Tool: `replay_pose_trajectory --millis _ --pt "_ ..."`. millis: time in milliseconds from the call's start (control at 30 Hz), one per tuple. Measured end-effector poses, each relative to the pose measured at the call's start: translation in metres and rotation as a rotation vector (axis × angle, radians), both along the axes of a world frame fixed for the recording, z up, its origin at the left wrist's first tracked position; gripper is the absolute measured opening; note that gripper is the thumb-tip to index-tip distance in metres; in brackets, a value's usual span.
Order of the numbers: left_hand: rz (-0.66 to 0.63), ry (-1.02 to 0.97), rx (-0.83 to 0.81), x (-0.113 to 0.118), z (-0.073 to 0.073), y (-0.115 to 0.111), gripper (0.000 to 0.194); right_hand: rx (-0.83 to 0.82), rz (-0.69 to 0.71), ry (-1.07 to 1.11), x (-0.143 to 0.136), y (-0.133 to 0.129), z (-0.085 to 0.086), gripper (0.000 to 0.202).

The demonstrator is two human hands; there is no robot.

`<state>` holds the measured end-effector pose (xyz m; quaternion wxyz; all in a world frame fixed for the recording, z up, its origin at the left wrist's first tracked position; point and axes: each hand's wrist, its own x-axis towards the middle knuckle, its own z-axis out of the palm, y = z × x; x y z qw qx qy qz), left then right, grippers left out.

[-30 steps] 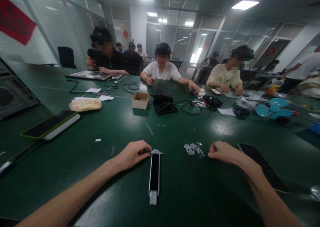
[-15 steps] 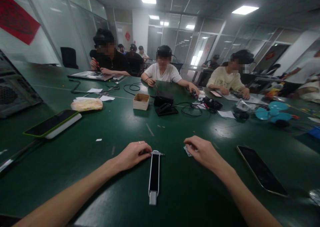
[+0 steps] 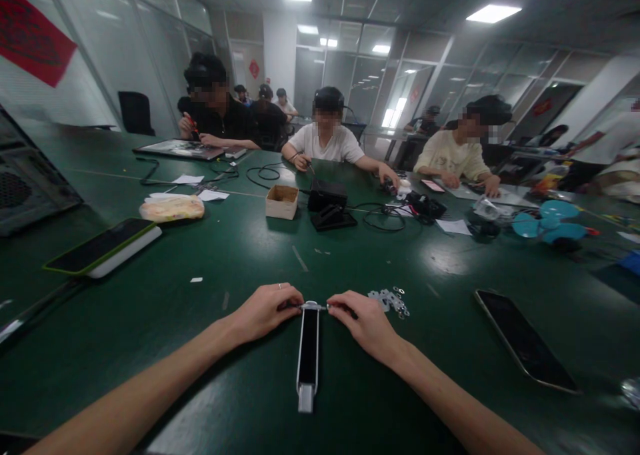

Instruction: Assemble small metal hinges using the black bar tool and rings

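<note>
A narrow black bar with a silver-white frame [image 3: 309, 348] lies lengthwise on the green table, and a thin metal rod [image 3: 314, 306] crosses its far end. My left hand [image 3: 267, 313], a ring on one finger, is closed in a pinch at the rod's left end. From the other side, my right hand [image 3: 365, 325] pinches a tiny shiny metal piece at the rod's right end; the fingers mostly cover it, so its kind is unclear. Just beyond my right hand lies a loose pile of small flat metal pieces [image 3: 389, 300], some of them ring-shaped.
A dark phone [image 3: 525, 340] lies to the right, and a green-edged phone [image 3: 103, 245] rests on a white block at left. Further back are a small open box [image 3: 282, 203], a black device [image 3: 327, 198], cables and a blue fan [image 3: 550, 221]. Several people sit across the table.
My right hand has moved left from the pile of metal pieces to the rod's right end, uncovering the pile. My left hand and the bar stay in place.
</note>
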<state>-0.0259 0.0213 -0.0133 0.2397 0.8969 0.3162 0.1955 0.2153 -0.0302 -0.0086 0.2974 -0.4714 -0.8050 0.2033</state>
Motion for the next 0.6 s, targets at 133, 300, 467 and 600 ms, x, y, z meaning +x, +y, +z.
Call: replay_pose_trajectory --millis 133,300,467,600 --pt "-0.008 -0.010 -0.014 0.0005 0.0007 0.0002 0.010 -0.009 0.007 -0.017 -0.0001 0.0021 -0.0027 0.013" --pt "-0.004 -0.006 -0.015 0.0015 0.0013 -0.0005 0.009 -0.031 0.013 -0.021 -0.0019 -0.0002 -0.0016 0.013" --pt "-0.002 -0.008 -0.006 0.0018 0.0000 -0.0004 0.010 -0.049 -0.004 0.008 -0.0062 -0.0030 0.0004 0.016" --pt "-0.004 -0.020 0.004 0.0021 0.0002 -0.0009 0.008 -0.077 -0.030 0.039 -0.0083 -0.0039 0.0014 0.014"
